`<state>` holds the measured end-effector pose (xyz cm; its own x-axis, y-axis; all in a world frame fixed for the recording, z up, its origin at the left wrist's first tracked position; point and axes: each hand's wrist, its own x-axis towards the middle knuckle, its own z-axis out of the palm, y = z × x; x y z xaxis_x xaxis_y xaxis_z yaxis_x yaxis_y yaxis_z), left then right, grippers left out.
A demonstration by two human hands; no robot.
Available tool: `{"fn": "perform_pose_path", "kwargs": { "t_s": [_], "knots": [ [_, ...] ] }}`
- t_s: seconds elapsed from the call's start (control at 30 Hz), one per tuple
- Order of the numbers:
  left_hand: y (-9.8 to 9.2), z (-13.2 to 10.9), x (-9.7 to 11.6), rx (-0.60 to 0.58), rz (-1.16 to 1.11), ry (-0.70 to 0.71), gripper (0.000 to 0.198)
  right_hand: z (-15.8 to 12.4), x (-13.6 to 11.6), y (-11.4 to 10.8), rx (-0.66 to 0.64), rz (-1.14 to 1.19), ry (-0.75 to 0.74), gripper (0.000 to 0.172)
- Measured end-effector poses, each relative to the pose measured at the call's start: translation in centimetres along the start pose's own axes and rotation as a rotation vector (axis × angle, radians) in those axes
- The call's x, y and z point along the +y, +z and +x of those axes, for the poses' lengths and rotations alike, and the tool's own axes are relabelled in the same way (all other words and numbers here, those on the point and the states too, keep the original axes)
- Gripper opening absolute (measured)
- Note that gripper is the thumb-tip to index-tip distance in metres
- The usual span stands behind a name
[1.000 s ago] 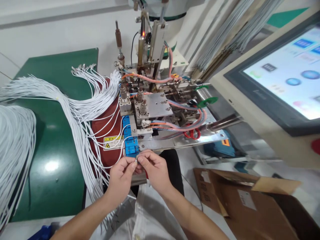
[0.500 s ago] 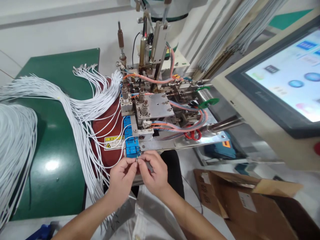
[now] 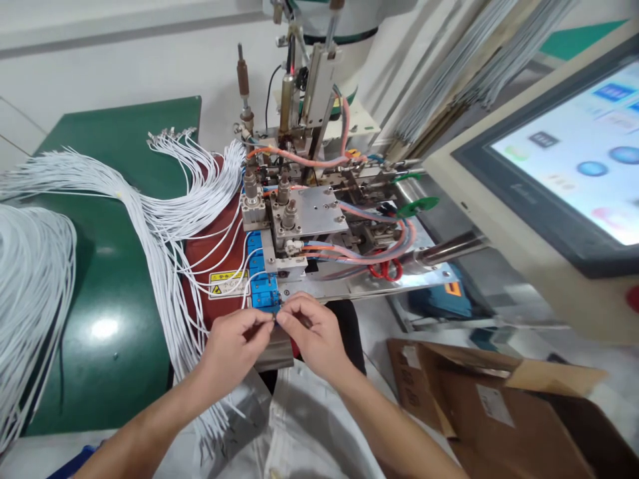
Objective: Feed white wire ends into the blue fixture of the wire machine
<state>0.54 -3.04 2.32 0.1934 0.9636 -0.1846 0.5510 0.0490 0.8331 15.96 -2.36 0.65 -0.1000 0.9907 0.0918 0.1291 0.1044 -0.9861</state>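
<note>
My left hand and my right hand meet fingertip to fingertip at the machine's front edge. Both are closed in a pinch around the tiny end of a white cable, mostly hidden by the fingers. Just beyond the fingertips is a row of blue fixture blocks, with several white cables running into it from the left. A thick bundle of white cables drapes past my left wrist toward my lap.
The machine has orange air hoses and a wire spool. A touchscreen panel juts in at the right, above an open cardboard box. More cables lie on the green table.
My left hand has shifted slightly left and my right hand slightly up and right, with the fingertips still close together. They have come nearer to the blue blocks.
</note>
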Motion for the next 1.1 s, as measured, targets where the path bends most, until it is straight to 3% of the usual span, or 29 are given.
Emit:
{"fn": "perform_pose_path", "kwargs": {
  "t_s": [0.07,0.13,0.33,0.57,0.73,0.87,0.97,1.1],
  "knots": [
    [0.4,-0.1,-0.2,0.120,-0.060,-0.011,0.020,-0.5,0.5,0.9,0.119,0.083,0.070,0.019],
    [0.6,-0.3,-0.4,0.165,-0.081,-0.012,0.019,-0.8,0.8,1.3,0.166,0.109,0.082,0.019],
    [0.6,-0.4,-0.7,0.120,-0.038,0.027,0.020,-0.4,0.8,0.7,0.162,0.203,0.136,0.005],
    [1.0,-0.6,-0.4,0.116,0.001,0.091,0.022,-0.2,0.9,0.8,0.096,0.276,0.246,0.008],
    [1.2,-0.7,-0.7,0.117,0.008,0.110,0.025,-0.4,0.9,0.8,0.129,0.041,0.073,0.012],
    [0.2,-0.4,-0.8,0.023,0.110,0.116,0.028,-0.3,1.3,0.5,0.175,-0.115,-0.040,0.014],
    [-1.0,0.1,-0.9,-0.019,0.252,0.171,0.030,0.1,2.3,0.4,0.196,-0.123,0.072,0.013],
    [-1.7,0.9,-1.4,0.026,0.385,0.279,0.020,0.7,3.4,0.5,0.163,-0.040,0.272,0.014]
  ]
}}
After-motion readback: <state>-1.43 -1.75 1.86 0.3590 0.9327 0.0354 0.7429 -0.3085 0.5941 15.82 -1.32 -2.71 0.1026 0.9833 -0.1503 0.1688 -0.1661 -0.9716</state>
